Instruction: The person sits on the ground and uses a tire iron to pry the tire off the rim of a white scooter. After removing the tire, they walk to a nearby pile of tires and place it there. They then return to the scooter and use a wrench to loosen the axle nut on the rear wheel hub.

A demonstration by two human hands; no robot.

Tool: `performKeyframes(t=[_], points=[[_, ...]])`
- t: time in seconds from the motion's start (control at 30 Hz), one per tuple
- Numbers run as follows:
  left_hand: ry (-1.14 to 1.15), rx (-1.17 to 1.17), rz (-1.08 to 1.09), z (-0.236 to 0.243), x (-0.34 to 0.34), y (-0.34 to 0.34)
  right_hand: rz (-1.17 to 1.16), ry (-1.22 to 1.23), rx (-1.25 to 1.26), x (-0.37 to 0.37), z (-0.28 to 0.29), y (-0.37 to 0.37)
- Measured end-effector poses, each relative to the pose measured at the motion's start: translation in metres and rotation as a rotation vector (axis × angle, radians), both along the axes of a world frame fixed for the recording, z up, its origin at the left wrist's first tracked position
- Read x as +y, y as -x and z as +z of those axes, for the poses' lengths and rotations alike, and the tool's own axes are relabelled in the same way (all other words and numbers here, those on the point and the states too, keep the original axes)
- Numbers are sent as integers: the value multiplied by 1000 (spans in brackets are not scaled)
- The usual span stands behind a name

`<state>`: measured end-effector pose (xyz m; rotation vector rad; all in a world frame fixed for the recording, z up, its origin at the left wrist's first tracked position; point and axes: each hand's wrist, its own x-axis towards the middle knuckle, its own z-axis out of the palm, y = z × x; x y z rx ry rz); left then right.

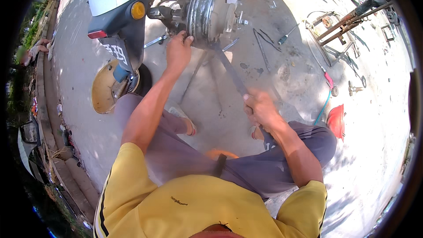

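A bare metal wheel rim (202,13), with no tyre on it, is mounted on the axle of a grey and white vehicle at the top. My left hand (178,53) is closed at the rim's lower left edge, fingertips curled; what they hold, if anything, is hidden. A long flat metal bar (230,70) slants from the rim's lower edge down to my right hand (263,107), whose fingers wrap round it. The bar's far end meets the rim's underside. That hand looks slightly blurred.
Long-handled tongs (263,46) and a screwdriver (287,34) lie on the concrete right of the rim. A tan basin (102,89) with tools stands left. At the right are a rusty metal stand (348,24), a pink-handled air gun (328,78) with a teal hose, and a red container (337,122).
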<state>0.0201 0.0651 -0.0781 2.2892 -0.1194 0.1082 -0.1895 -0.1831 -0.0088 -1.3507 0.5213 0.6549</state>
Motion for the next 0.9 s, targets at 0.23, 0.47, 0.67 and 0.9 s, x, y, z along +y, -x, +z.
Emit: performKeyframes(t=[0.23,0.47,0.67,0.9], points=[[-122,-59,81,13,-1,-8,16,-42,-14,15,42,-2],[-45,-66,75,18,-8,-8,110,-21,-183,-5,43,7],[12,-103,48,18,-19,-17,328,21,-36,-33,103,18],[70,-156,22,12,-12,-23,267,116,16,-29,138,-7]])
